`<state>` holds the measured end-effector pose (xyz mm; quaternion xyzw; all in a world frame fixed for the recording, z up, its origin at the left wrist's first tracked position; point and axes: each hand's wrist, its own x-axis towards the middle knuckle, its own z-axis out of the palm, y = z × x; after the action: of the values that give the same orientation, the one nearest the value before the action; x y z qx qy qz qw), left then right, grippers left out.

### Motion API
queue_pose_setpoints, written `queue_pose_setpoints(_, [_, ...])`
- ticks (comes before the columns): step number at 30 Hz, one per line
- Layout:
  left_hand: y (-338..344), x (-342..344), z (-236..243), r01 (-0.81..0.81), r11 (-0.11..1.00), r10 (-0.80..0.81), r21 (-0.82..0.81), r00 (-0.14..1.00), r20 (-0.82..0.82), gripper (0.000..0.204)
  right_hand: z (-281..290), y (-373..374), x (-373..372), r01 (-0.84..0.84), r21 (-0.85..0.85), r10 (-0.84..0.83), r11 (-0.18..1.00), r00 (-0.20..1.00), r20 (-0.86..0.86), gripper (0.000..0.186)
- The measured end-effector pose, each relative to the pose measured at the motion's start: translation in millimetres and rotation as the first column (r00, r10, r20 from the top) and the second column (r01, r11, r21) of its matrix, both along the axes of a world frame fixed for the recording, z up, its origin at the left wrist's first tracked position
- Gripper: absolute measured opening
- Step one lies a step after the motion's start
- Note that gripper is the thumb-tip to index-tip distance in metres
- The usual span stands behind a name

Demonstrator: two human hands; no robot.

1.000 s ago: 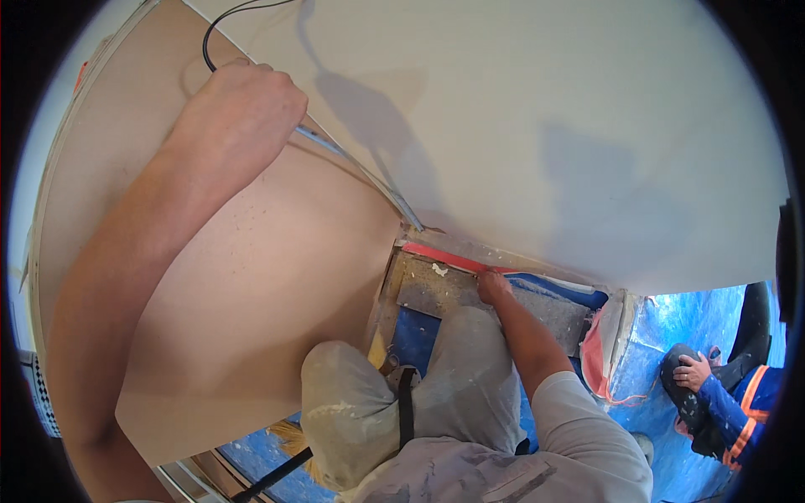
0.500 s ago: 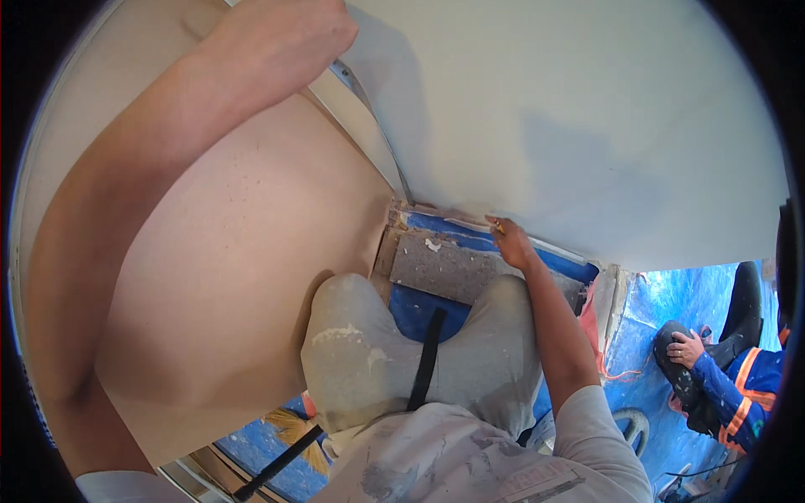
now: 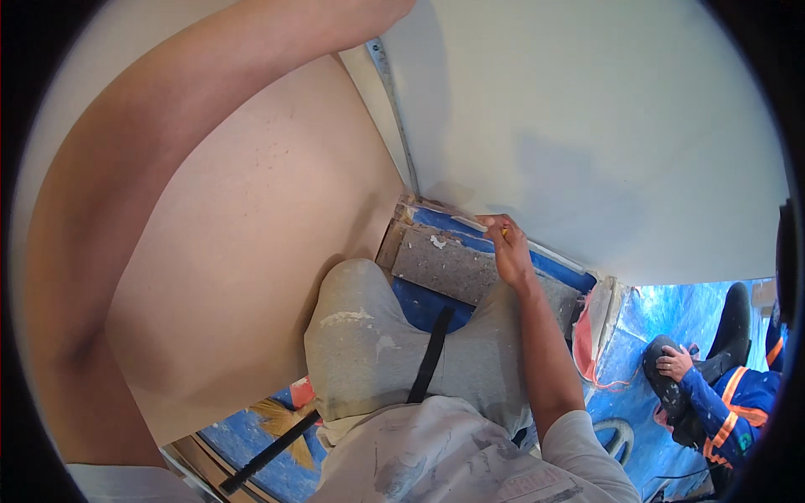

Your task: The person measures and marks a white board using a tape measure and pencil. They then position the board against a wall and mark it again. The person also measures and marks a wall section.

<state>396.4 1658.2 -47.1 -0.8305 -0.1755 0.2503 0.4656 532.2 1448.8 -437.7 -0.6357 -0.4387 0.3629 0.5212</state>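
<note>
My left arm reaches up along the left board (image 3: 239, 251), with my left hand (image 3: 386, 18) at the top edge, fingers hidden, near a narrow metal strip (image 3: 394, 113) in the corner beside the white board (image 3: 646, 151). My right hand (image 3: 509, 245) is closed on a small yellow object (image 3: 505, 231), low against the foot of the white board. Below it lie a grey, dusty slab (image 3: 444, 268) and blue sheeting (image 3: 419, 306), between and beyond my knees in grey trousers.
A person in blue and orange workwear (image 3: 725, 407) sits at the right on blue floor sheeting (image 3: 646, 327), a hand on their dark knee. Red fabric (image 3: 587, 335) hangs beside the corner edge. A straw broom head (image 3: 281, 432) lies at lower left.
My left hand has moved up and right along the strip, and the black cable has left view. My right hand rose from the red strip to the board's lower edge, where a yellow object now shows.
</note>
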Motion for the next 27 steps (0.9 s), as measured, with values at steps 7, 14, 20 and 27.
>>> queue_pose_setpoints(7, [-10.9,16.5,-6.1,-0.185,0.983,0.184,-0.019,0.983,-0.023,0.011,56.4,23.6,-15.8,-0.016,-0.064,0.006,0.998,0.987,-0.16,0.048])
queue_pose_setpoints(14, [-16.5,24.1,-14.0,-0.202,0.979,0.202,-0.005,0.979,0.0,0.02,104.0,88.0,-61.2,0.13,0.42,-0.135,0.898,0.991,-0.018,0.032])
queue_pose_setpoints(20, [-19.7,26.0,-18.9,-0.205,0.979,0.205,-0.001,0.979,0.018,0.028,103.6,134.2,-85.7,0.201,0.479,-0.187,0.855,0.979,-0.077,0.018])
queue_pose_setpoints(27, [-21.4,27.4,-22.2,-0.229,0.972,0.23,-0.045,0.973,0.007,0.034,96.9,152.4,-98.8,0.222,0.45,-0.213,0.865,0.974,-0.071,0.018])
